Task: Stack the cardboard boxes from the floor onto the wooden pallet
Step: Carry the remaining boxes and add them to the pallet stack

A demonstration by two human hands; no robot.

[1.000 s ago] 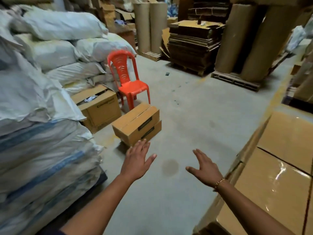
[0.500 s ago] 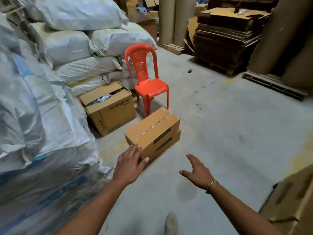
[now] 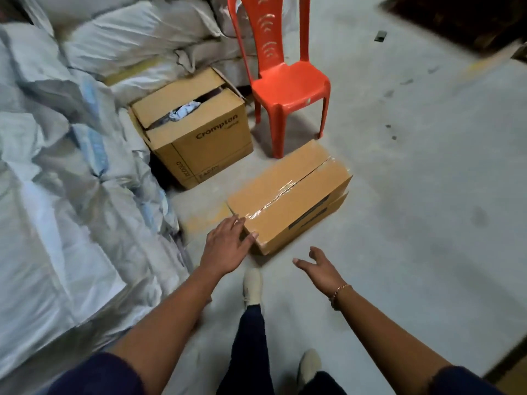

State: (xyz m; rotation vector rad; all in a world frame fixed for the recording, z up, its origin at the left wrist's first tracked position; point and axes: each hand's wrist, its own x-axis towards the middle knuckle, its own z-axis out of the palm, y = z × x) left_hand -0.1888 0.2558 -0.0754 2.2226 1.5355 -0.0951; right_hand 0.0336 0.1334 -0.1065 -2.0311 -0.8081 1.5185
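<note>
Since the flat brown taped cardboard box (image 3: pixel 288 195) lies low on the grey concrete floor (image 3: pixel 427 223), L hand (image 3: pixel 228 246) rests open on its near-left corner & R hand (image 3: pixel 319 269) hovers open near-right, prob. to flank it.

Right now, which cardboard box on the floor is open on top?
The printed box beside the red chair: its flaps are parted, with cloth showing. The flat box by the left hand is taped shut.

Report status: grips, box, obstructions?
Both open: left grip at taped box near corner, right grip short of it. Box not yet lifted; red chair just behind.
</note>
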